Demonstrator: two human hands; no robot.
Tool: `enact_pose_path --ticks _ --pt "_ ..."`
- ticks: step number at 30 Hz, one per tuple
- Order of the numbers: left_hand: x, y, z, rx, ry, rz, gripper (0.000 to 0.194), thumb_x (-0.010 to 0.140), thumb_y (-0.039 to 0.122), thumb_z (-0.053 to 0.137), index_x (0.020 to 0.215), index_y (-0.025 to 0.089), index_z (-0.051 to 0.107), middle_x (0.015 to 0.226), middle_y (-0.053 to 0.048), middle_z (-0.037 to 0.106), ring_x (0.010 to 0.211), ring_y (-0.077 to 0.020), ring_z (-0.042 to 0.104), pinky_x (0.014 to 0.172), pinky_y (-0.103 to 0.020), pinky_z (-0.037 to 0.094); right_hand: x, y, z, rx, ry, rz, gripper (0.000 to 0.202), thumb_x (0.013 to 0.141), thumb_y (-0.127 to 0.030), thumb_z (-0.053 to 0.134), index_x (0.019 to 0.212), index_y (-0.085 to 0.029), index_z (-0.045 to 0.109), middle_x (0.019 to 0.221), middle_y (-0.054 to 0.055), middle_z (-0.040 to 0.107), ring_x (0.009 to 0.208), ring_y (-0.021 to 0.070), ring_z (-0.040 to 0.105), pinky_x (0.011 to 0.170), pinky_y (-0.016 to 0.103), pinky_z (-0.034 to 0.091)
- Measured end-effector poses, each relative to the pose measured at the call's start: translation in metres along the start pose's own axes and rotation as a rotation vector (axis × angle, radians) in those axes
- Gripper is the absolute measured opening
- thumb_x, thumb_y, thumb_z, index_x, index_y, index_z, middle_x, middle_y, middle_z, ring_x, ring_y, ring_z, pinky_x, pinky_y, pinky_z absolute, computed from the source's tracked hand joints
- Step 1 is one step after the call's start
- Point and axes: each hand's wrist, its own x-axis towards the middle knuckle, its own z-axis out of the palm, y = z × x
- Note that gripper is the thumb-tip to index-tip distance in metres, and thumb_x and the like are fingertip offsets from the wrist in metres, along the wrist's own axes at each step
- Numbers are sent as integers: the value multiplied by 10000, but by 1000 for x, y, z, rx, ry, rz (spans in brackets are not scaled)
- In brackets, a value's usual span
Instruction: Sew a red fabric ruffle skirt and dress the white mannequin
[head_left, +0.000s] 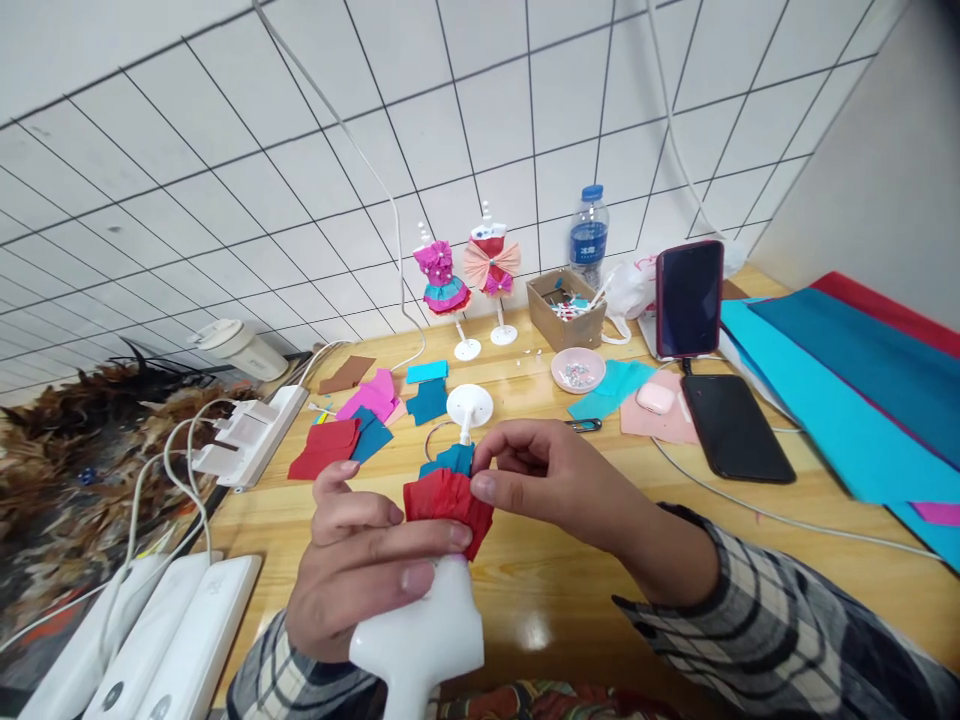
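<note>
A small white mannequin (424, 635) lies tilted with its torso toward me and its round base (470, 405) pointing away. Red crepe paper (450, 500) is wrapped around its waist, with blue paper (450, 460) just beyond it. My left hand (367, 560) is closed around the mannequin and the red paper from the left. On the right, my right hand (547, 480) pinches the edge of the red and blue paper between thumb and fingers. Two dressed mannequins, one in pink and blue (439, 270) and one in red with a peach bow (491, 262), stand at the wall.
Paper pieces (324, 448) lie at the left, near a power strip (259, 440). Behind are a cardboard box (566, 325), a pink dish (577, 370) and a bottle (589, 240). Phones (739, 428) and large paper sheets (847, 400) are at the right.
</note>
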Motion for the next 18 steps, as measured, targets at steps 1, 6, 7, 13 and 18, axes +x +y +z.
enact_pose_path --ticks 1,6,7,13,18 --pt "2 0 -1 16 -50 66 406 484 344 911 582 289 520 607 55 740 578 -174 546 1044 -479 390 1 1 0 21 -7 14 259 755 -433 739 768 -195 638 538 -89 298 510 72 252 473 241 169" --pt "19 13 7 43 -208 424 79 802 329 701 787 357 628 762 75 777 572 -159 549 1053 -413 366 3 7 1 4 3 44 280 714 -424 781 725 -185 634 549 -80 366 522 72 293 483 237 195" --pt "19 15 11 18 -187 376 47 832 335 670 837 358 629 776 65 777 578 -162 549 1062 -422 362 3 7 2 -25 17 39 275 722 -422 775 723 -184 636 552 -79 366 523 73 297 482 236 201" --pt "5 14 30 -162 85 -138 483 596 280 896 999 236 634 849 -32 758 821 -230 692 971 -460 493 -2 2 3 -322 288 -347 164 795 -359 732 902 -235 723 660 -43 472 583 91 407 520 227 334" --pt "6 18 35 -316 120 -474 602 551 325 916 1063 176 636 905 -67 755 772 -229 735 705 -318 621 -7 6 10 -568 341 -563 141 863 -315 671 940 -255 773 715 -4 585 609 95 511 583 234 420"
